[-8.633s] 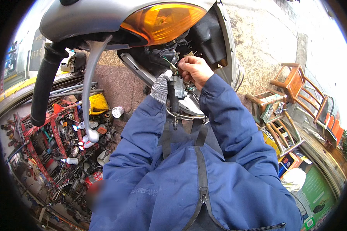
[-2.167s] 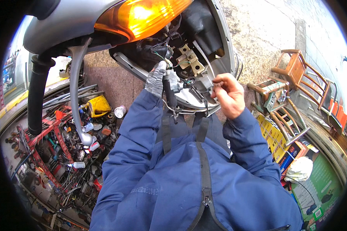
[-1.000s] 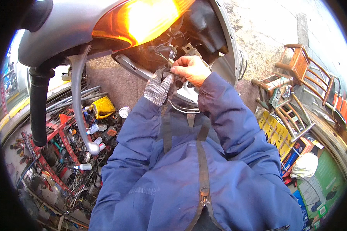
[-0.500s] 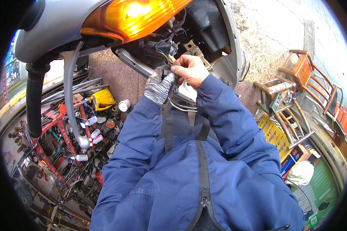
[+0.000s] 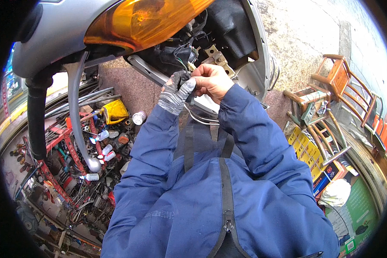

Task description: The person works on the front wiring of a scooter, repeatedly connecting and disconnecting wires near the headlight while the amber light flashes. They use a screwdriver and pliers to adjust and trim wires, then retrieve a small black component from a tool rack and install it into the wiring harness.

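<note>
My left hand [image 5: 177, 92], in a grey knit work glove with dark, worn fingers, meets my bare right hand [image 5: 211, 80] in front of an opened scooter front. Both are closed, fingertips pressed together; what is between them is too small and covered to make out. A thin green wire [image 5: 180, 62] runs down toward the left fingertips. Just behind the fingers sit a pale connector [image 5: 191, 66] and a metal bracket [image 5: 219, 60]. Above to the left, the orange turn signal [image 5: 144, 23] is unlit. A dark piece hangs below my fingers, partly hidden.
A grey brake lever [image 5: 75, 99] and black handlebar grip [image 5: 37, 116] reach down at the left. Beyond them, tools and small bottles crowd a red metal frame [image 5: 51, 174] beside a yellow container [image 5: 116, 112]. Wooden chairs [image 5: 331, 77], a yellow box [image 5: 306, 150] and a white cloth [image 5: 335, 192] stand right.
The turn signal was glowing brightly and is now dark. The handlebar side has shifted slightly left and down. My hands stay together at almost the same spot.
</note>
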Tool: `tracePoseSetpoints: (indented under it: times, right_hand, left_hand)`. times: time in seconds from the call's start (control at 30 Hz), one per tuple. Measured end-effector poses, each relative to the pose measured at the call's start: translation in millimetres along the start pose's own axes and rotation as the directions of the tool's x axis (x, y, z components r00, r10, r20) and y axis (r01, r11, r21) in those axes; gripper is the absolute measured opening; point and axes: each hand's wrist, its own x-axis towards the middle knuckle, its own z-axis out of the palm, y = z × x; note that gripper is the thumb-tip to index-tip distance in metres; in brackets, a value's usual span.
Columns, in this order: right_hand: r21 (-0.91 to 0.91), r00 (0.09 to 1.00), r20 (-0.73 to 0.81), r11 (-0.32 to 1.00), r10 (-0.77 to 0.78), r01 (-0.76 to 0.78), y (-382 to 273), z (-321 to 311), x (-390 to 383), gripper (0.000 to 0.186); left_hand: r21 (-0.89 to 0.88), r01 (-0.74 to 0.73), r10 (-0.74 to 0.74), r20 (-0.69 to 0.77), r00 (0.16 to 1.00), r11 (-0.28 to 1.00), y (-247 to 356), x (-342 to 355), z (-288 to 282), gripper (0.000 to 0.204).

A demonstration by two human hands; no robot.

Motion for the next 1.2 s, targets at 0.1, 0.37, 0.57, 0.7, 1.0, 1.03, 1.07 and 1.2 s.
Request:
tracePoseSetpoints:
  times: [0.1,0.37,0.57,0.7,1.0,1.03,1.07,1.2]
  right_hand:
    - [0.035,0.999,0.029,0.999,0.016,-0.017,-1,-3,0,0.013]
    - [0.038,0.996,-0.086,0.999,0.031,-0.028,-10,-3,8,0.014]
    - [-0.187,0.99,-0.125,0.978,0.067,-0.09,-25,0,27,0.021]
    - [-0.318,0.999,0.04,0.948,0.026,-0.012,-36,0,31,0.023]
    - [-0.618,0.989,0.137,0.775,-0.059,0.132,-49,1,36,0.023]
    - [-0.609,0.99,0.132,0.785,-0.041,0.114,-50,0,36,0.023]
    - [-0.6,0.992,0.126,0.795,-0.023,0.095,-51,-1,35,0.022]
    - [-0.477,0.994,0.106,0.875,-0.04,0.086,-52,-1,31,0.021]
  left_hand:
    - [0.05,0.012,-0.011,-0.012,1.0,0.999,1,0,-2,0.033]
    - [-0.072,-0.053,0.056,0.042,0.998,0.996,4,5,-2,0.034]
    - [-0.101,0.004,0.012,0.153,0.988,0.995,17,6,-2,0.035]
    - [-0.063,0.042,-0.037,0.075,0.996,0.997,15,4,0,0.03]
    - [0.299,-0.01,-0.009,0.062,0.998,0.954,16,14,-4,0.029]
    - [0.236,0.023,-0.039,0.066,0.997,0.971,17,16,-2,0.03]
    - [0.244,0.075,-0.094,0.066,0.993,0.967,18,17,-1,0.031]
    - [0.291,0.121,-0.16,0.113,0.981,0.949,22,24,0,0.036]
